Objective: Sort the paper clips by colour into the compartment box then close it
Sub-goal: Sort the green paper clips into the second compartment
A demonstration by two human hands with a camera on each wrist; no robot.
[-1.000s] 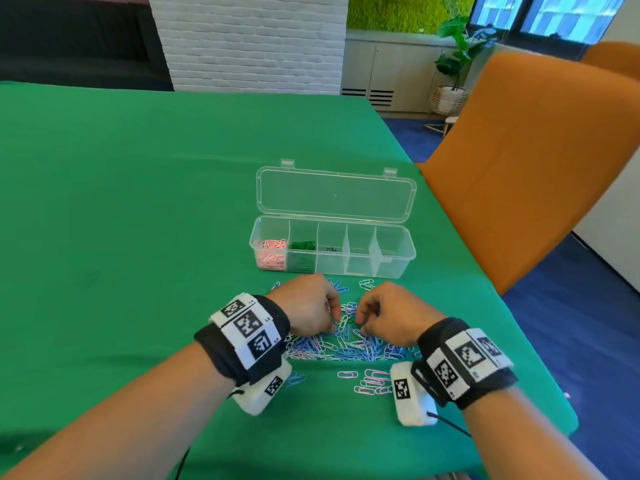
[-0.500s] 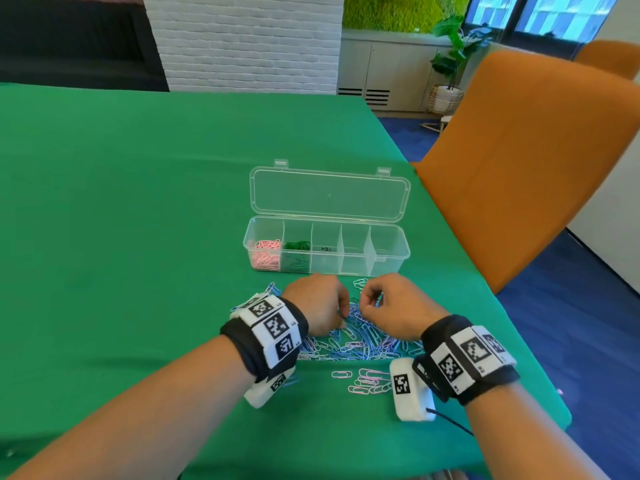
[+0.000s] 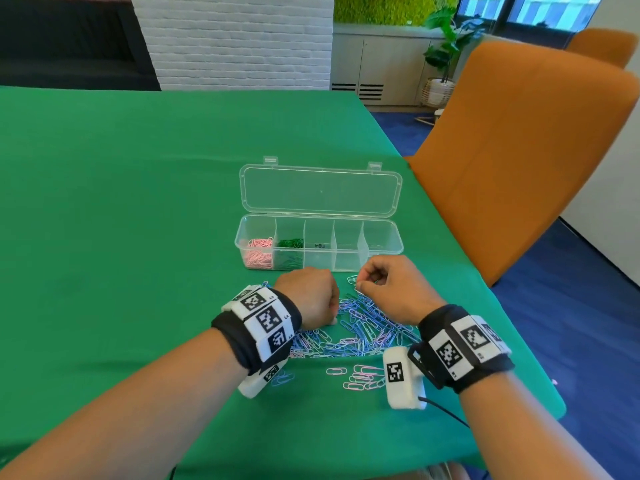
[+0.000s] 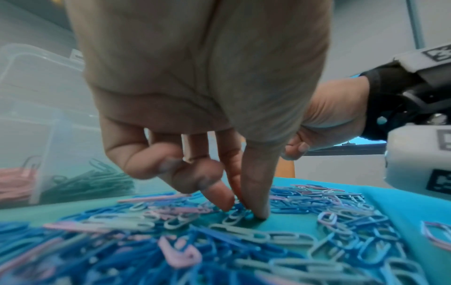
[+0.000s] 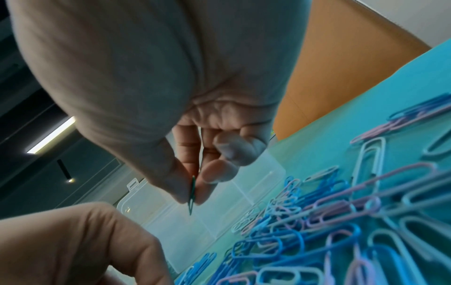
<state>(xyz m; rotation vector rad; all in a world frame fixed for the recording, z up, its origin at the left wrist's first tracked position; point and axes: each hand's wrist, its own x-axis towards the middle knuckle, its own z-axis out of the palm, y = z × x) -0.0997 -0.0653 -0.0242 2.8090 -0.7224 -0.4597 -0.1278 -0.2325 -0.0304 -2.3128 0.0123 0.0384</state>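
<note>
A clear compartment box (image 3: 346, 264) stands open on the green table, its lid (image 3: 320, 190) laid back. Pink clips (image 3: 258, 255) fill the leftmost compartment and green clips (image 3: 290, 251) the one beside it; the others look bare. A pile of blue, pink and white paper clips (image 3: 363, 327) lies in front of the box. My left hand (image 4: 241, 209) reaches down into the pile, thumb and fingertips pinching a blue clip (image 4: 235, 215) on the cloth. My right hand (image 5: 192, 198), raised just before the box, pinches a green clip (image 5: 192, 192) between thumb and forefinger.
A small group of pink clips (image 3: 360, 377) lies apart near the table's front edge. An orange chair (image 3: 519, 150) stands close at the right, beside the table's right edge (image 3: 485, 271). Green cloth stretches far to the left and behind the box.
Both hands have shifted forward toward the box. The right hand has risen off the pile with the green clip, while the left hand stays down in the clips.
</note>
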